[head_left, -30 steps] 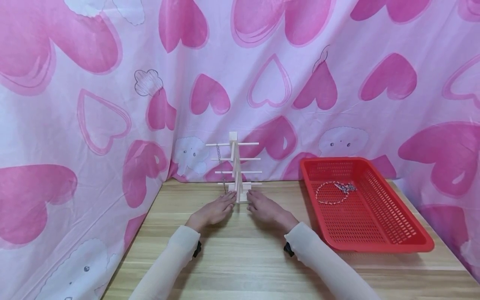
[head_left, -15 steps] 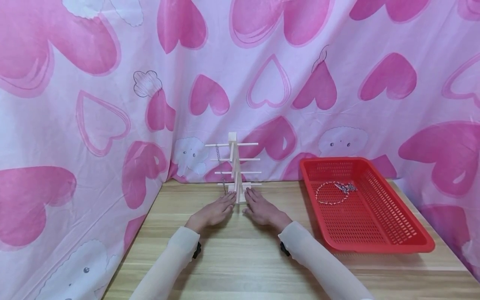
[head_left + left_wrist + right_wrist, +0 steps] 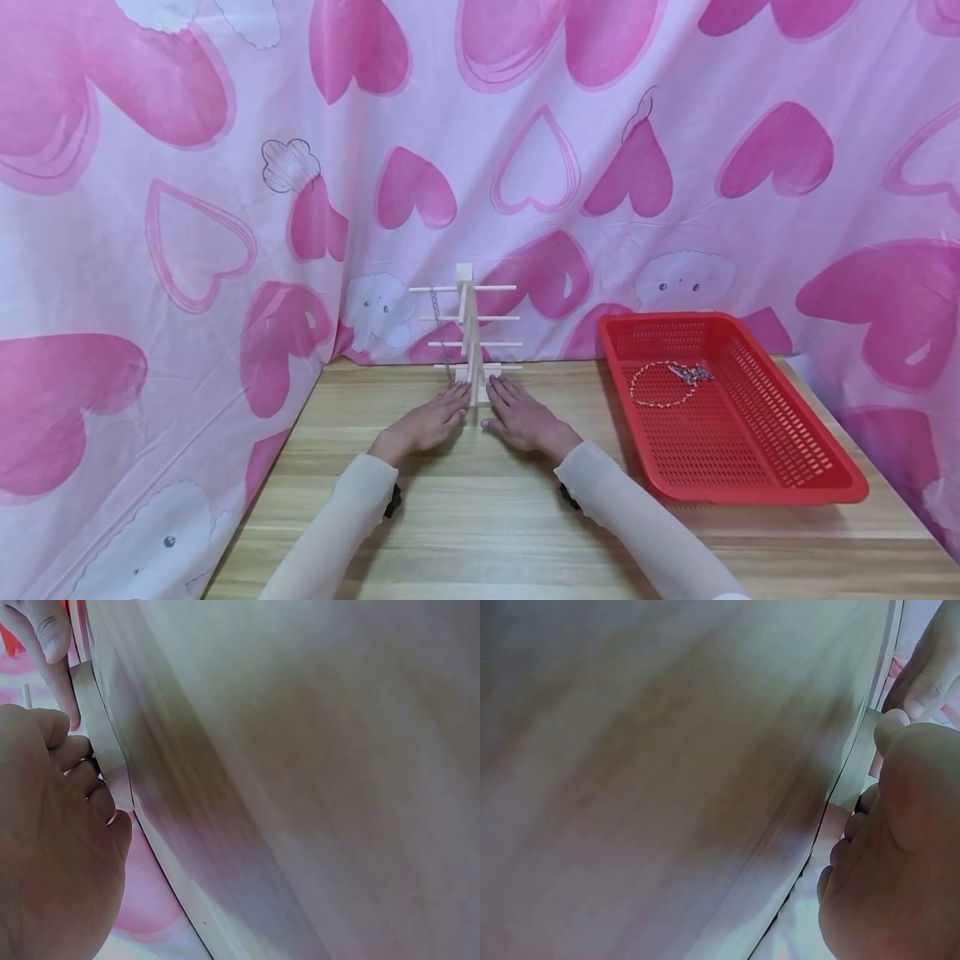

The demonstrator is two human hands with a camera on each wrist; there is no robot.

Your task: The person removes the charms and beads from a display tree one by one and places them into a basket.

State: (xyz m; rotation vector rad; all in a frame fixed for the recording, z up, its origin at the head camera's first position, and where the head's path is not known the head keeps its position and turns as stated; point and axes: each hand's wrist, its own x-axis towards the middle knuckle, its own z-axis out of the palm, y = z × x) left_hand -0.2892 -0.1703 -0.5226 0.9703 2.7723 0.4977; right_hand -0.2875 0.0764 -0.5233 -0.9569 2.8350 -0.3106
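Note:
A pale wooden display stand point(image 3: 465, 273) with several horizontal pegs stands at the table's far edge in the head view. A thin chain point(image 3: 435, 304) hangs from its upper left peg. My left hand point(image 3: 426, 422) lies with extended fingers on the left part of the stand's base. On the right part, my right hand point(image 3: 527, 421) rests the same way, fingers pointing forward. Both wrist views show the edge of the wooden base point(image 3: 101, 727) beneath the fingertips. The right wrist view has my right palm point(image 3: 907, 832) near and part of the left hand beyond it.
A red perforated basket point(image 3: 757, 492) stands on the right of the wood-grain table point(image 3: 480, 525). Inside lie a beaded loop point(image 3: 636, 392) and a small heap of silvery jewellery point(image 3: 690, 375). Pink heart-patterned cloth point(image 3: 420, 100) hangs behind and at the left.
My right hand has shifted slightly left, its fingers coming further onto the stand's base. The left hand, stand, chain and basket stay put. The head view has drifted a little.

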